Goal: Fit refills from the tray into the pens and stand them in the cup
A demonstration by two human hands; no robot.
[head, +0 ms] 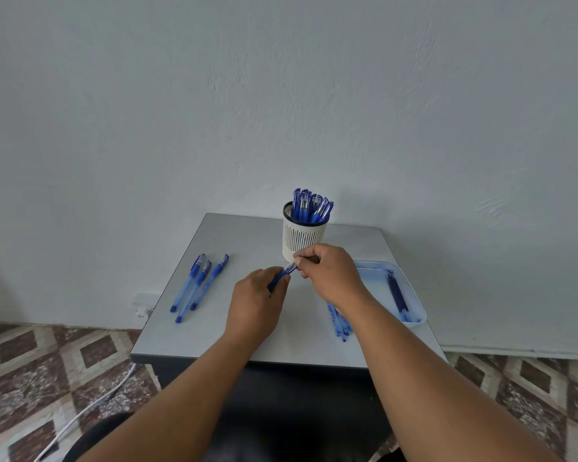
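A blue pen (pixel 286 271) is held between both hands above the middle of the grey table (pixel 187 335). My left hand (pixel 256 303) grips its lower barrel. My right hand (pixel 331 273) pinches its upper end, just in front of the white slotted cup (pixel 302 236), which holds several capped blue pens (pixel 311 206). Three blue pens (pixel 197 285) lie side by side on the table's left. A pale blue tray (pixel 411 288) at the right holds a few dark blue refills (pixel 396 295).
More blue pen parts (pixel 341 323) lie on the table under my right wrist, partly hidden. The table stands against a white wall. A white cable (pixel 90 408) and a wall socket (pixel 142 303) are at lower left over a patterned tiled floor.
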